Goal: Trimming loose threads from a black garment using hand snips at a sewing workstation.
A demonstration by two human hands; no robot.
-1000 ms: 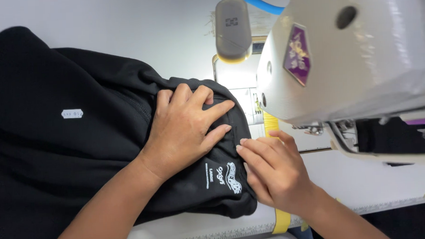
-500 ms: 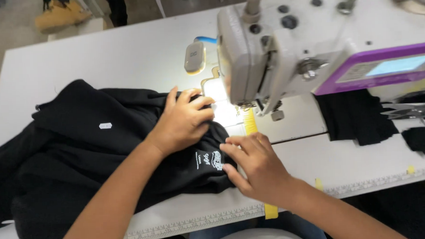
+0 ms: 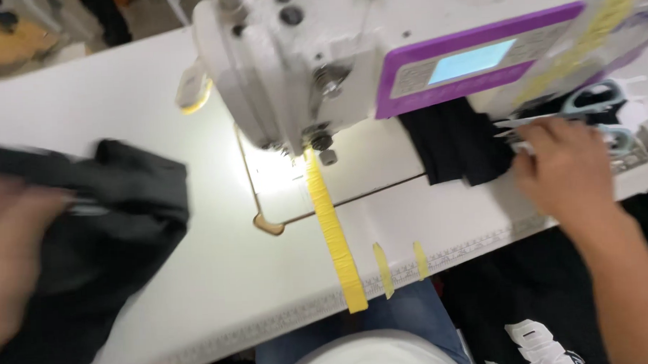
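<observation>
Right of the sewing machine (image 3: 320, 67), the right hand (image 3: 564, 170) pinched black fabric pieces (image 3: 455, 145); left hand's (image 3: 14, 250) fingers blurred, grip untellable, so the garment (image 3: 117, 211) might slip off the tabletop (image 3: 220, 279).

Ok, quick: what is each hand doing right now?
Left hand: blurred, on the black garment; grip cannot be told.
Right hand: reaching at small black fabric pieces beside scissors; grip unclear.

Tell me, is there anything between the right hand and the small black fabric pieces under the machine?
Nothing visible. The right hand is already at the edge of the black fabric pieces, and the scissors lie just behind it.
</observation>
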